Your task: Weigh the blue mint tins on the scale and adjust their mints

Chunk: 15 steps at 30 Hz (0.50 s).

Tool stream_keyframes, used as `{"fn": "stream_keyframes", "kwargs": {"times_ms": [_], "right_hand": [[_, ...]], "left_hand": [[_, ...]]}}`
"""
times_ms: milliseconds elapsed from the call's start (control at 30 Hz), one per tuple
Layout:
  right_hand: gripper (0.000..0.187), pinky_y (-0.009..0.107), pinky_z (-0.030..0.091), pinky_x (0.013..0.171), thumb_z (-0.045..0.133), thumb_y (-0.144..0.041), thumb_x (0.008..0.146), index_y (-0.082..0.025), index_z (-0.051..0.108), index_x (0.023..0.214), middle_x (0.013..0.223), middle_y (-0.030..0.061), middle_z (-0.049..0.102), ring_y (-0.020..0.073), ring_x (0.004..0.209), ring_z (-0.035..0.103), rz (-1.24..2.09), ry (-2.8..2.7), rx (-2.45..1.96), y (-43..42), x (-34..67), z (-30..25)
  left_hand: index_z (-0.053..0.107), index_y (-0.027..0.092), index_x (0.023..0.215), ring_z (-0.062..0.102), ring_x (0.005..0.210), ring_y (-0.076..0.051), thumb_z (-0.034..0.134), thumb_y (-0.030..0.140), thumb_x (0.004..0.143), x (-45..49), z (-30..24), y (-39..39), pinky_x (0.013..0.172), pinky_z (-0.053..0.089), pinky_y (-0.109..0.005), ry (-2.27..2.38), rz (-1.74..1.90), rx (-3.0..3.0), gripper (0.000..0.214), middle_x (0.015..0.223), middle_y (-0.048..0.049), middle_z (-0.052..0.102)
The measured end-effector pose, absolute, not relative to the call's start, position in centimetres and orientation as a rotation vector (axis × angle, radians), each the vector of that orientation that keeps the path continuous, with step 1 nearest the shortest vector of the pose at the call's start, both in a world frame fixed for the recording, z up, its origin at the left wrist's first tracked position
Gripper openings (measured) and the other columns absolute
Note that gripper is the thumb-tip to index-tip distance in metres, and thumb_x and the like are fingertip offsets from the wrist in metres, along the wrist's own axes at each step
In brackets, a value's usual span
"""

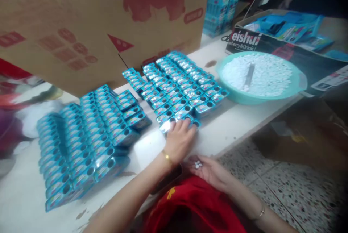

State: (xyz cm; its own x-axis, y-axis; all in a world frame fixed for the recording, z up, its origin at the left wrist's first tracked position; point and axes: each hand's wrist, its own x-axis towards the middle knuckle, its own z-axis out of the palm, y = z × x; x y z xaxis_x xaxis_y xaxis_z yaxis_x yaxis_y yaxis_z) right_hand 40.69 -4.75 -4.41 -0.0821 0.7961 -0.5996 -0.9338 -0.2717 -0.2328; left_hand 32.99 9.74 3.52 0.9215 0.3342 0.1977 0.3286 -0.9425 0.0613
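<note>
My left hand (181, 138), with a gold bracelet at the wrist, reaches over the front end of a block of small blue boxes (176, 97). Its fingers curl down around the nearest blue boxes, and the fingertips are partly hidden. Each box has a dark round spot on its top, and small white pellets lie on many of them. Close to the table edge, my right hand (209, 173) is turned palm up and cupped. Several white pellets (198, 164) rest in it.
More blue boxes (89, 135) stand in rows at the left. A turquoise basin (261, 97) full of white pellets, with a grey strip on top, sits at the right. Behind are a big cardboard carton (89, 19), stacked blue packs (219, 4) and an open carton (272, 46).
</note>
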Motion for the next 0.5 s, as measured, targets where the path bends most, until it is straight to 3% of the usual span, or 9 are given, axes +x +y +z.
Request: {"fn": "stream_keyframes", "kwargs": {"times_ms": [200, 267, 367, 500], "right_hand": [[0.018, 0.027, 0.054, 0.085, 0.063, -0.023, 0.087, -0.006, 0.067, 0.093, 0.091, 0.0122, 0.069, 0.0172, 0.089, 0.067, 1.694, 0.206, -0.766, -6.5, 40.9, -4.5], [0.018, 0.028, 0.054, 0.086, 0.063, -0.021, 0.087, -0.005, 0.067, 0.093, 0.090, 0.0127, 0.069, 0.0191, 0.092, 0.067, 1.682, 0.214, -0.766, -7.0, 41.1, -4.7], [0.015, 0.029, 0.054, 0.086, 0.063, -0.019, 0.086, -0.006, 0.068, 0.092, 0.092, 0.0130, 0.070, 0.0195, 0.092, 0.067, 1.673, 0.217, -0.796, -7.6, 41.4, -4.8], [0.015, 0.027, 0.055, 0.084, 0.065, -0.017, 0.084, -0.006, 0.068, 0.094, 0.095, 0.0141, 0.070, 0.0194, 0.092, 0.068, 1.693, 0.167, -0.888, -7.9, 41.4, -4.5]], "left_hand": [[0.059, 0.019, 0.093, 0.047, 0.112, -0.027, 0.048, 0.020, 0.090, 35.3, 2.1, 8.0, 0.089, 0.038, -0.044, 0.704, 0.263, 3.045, 0.012, 0.124, -0.0088, 0.053], [0.058, 0.020, 0.092, 0.049, 0.109, -0.025, 0.046, 0.019, 0.091, 33.9, 3.7, 7.3, 0.086, 0.040, -0.042, 0.654, 0.278, 3.048, 0.012, 0.123, -0.0078, 0.054], [0.057, 0.019, 0.089, 0.054, 0.090, -0.021, 0.045, 0.023, 0.092, 30.3, 7.7, 7.3, 0.073, 0.041, -0.036, 0.620, 0.257, 3.018, 0.013, 0.107, -0.0084, 0.059], [0.055, 0.018, 0.088, 0.056, 0.085, -0.020, 0.050, 0.027, 0.090, 25.1, 11.8, 9.2, 0.071, 0.041, -0.033, 0.712, 0.156, 2.999, 0.010, 0.096, -0.0072, 0.060]]}}
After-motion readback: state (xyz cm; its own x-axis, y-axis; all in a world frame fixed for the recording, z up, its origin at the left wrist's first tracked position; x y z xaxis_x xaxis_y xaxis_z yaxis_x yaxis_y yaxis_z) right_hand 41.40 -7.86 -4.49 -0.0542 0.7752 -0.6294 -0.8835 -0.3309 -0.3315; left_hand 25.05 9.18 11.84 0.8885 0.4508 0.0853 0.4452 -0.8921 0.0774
